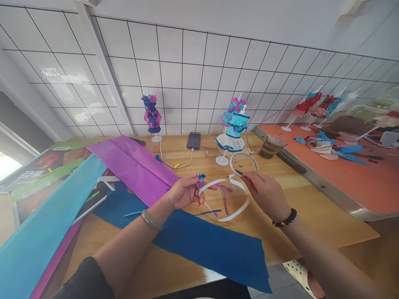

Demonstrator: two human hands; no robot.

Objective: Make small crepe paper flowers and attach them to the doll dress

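My left hand is closed on one end of a white ribbon loop, pinching it beside a small blue and pink flower piece. My right hand pinches the loop's other end near a thin dark tool tip. Thin purple strips hang inside the loop. Both hands hover above a wooden table over a dark blue sheet.
Purple sheet and light blue sheet lie at left. Two small dress mannequins, a phone on a cable, a tape roll and a glass cup stand behind. An orange table with more dresses is at right.
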